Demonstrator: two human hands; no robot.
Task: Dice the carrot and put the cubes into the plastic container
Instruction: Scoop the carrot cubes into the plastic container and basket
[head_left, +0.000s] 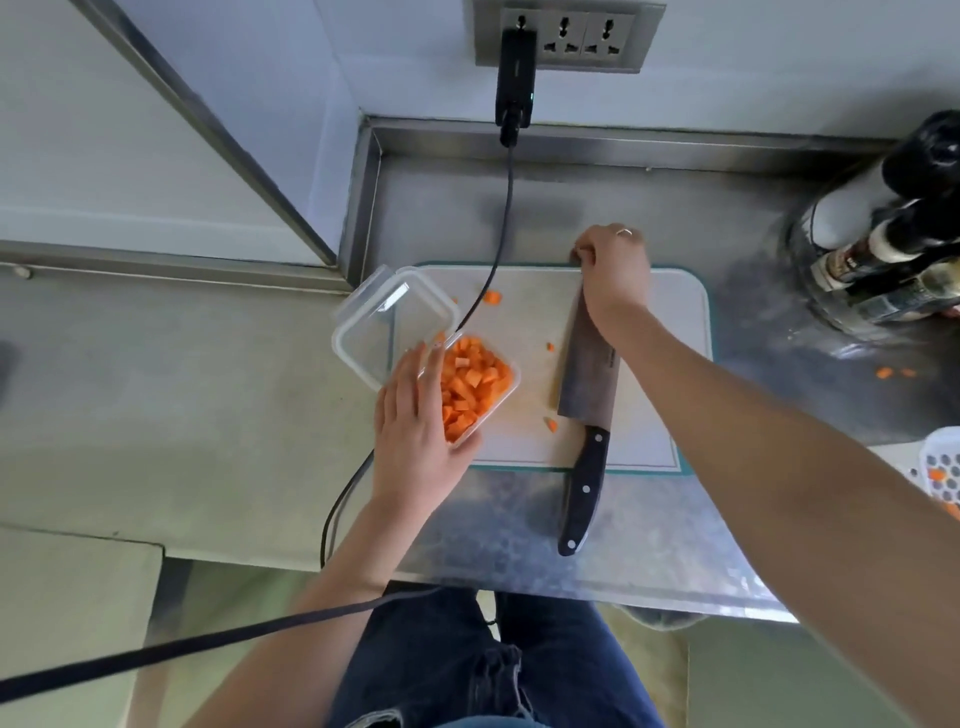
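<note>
A clear plastic container (363, 332) sits on the left end of the white cutting board (670, 322), its near half filled with orange carrot cubes (472, 384). My left hand (415, 431) lies against the container's near left side with straight fingers and the thumb by the near corner. A big knife (587, 384) with a black handle lies flat on the board. My right hand (613, 270) reaches over the knife tip to the board's far edge, fingers curled down; what they touch is hidden. Loose carrot bits (492, 298) lie on the board.
A black cable (506, 208) runs from the wall plug across the container and off the counter's front. Dark bottles (893, 249) stand at the right in a glass holder. A white perforated basket (940, 467) is at the right edge. Two carrot scraps (883, 372) lie on the steel counter.
</note>
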